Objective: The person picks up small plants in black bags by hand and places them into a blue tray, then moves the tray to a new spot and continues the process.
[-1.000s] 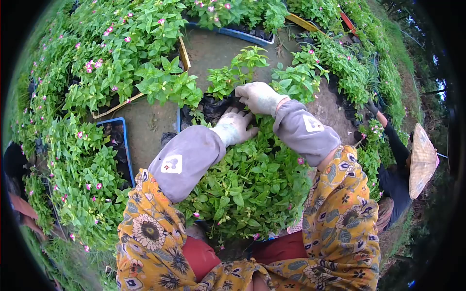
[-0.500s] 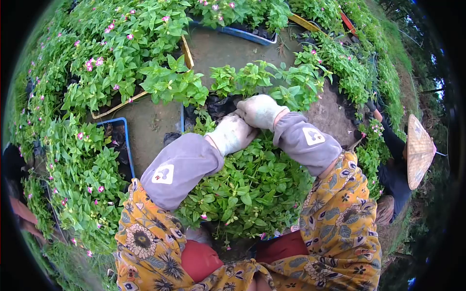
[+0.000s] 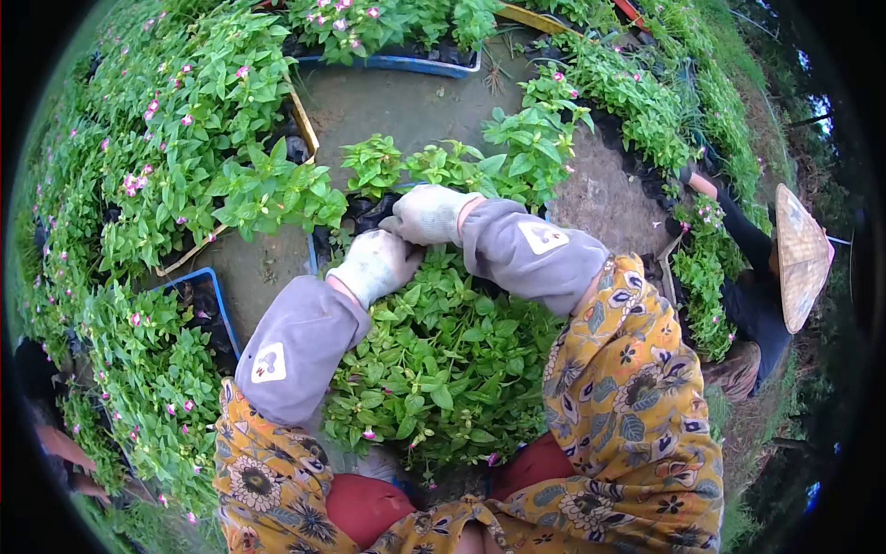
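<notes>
My left hand (image 3: 377, 265), in a pale, soiled work glove, is closed at the upper edge of a dense clump of leafy green plants (image 3: 434, 355). Touching it from the upper right, my right hand (image 3: 427, 214) wears the same kind of glove, its fingers bent downward. What lies between the fingers is hidden. Black plastic plant bags (image 3: 369, 212) sit just beyond the hands, with small green plants (image 3: 373, 164) standing in them.
Blue trays (image 3: 397, 63) and a yellow tray edge (image 3: 302, 120) lie among pink-flowered plants (image 3: 175, 111). At the right, a person in a conical hat (image 3: 801, 258) reaches toward plants. Another person's limbs (image 3: 65, 448) show at the far left.
Both hands have shifted left in the view, and the surrounding trays and plants have also moved left. The gloves remain together at the clump's upper edge.
</notes>
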